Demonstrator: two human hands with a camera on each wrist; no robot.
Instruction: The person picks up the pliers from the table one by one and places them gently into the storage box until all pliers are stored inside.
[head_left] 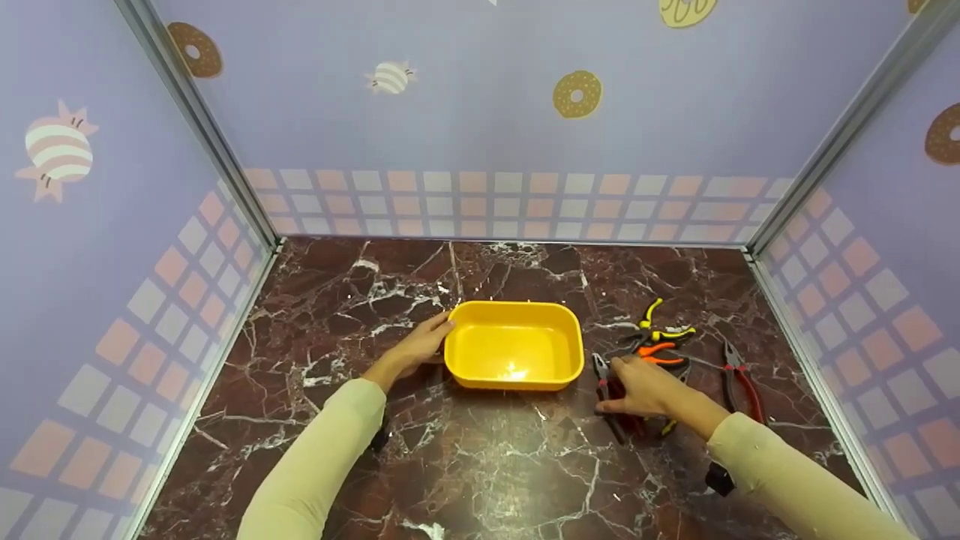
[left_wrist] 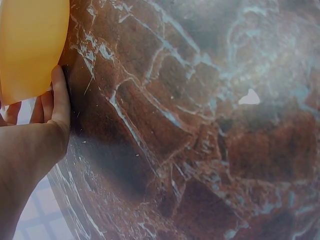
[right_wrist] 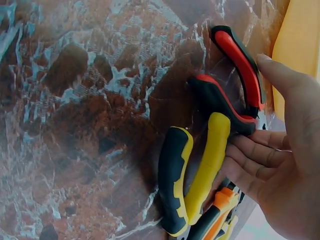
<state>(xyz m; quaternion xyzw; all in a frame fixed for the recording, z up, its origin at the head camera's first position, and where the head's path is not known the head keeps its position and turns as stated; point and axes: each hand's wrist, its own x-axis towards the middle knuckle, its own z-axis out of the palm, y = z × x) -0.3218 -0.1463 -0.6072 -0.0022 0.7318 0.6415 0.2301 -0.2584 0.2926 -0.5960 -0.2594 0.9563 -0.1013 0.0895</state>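
A yellow plastic box [head_left: 514, 385] stands on the dark marbled tabletop, its visible inside bare. My left hand [head_left: 420, 345] rests against its left end, fingers on the outer wall near the rim; in the left wrist view the thumb [left_wrist: 60, 95] lies along the wall. To the right of the box, my right hand [head_left: 641, 386] grips red-and-black pliers [right_wrist: 245, 70] across the two handles, thumb on one and fingers by the other. Beside those fingers lie yellow-and-black handled pliers [right_wrist: 207, 162], mostly hidden under the hand in the head view.
Beyond my right hand lie orange-handled pliers [head_left: 660, 349] and another yellow-and-black tool [head_left: 667, 334], overlapping. Farther right is a pair of red-handled pliers [head_left: 750, 394]. Patterned lilac panels [head_left: 480, 127] with metal edge strips enclose the tabletop [head_left: 495, 480] at the back and both sides.
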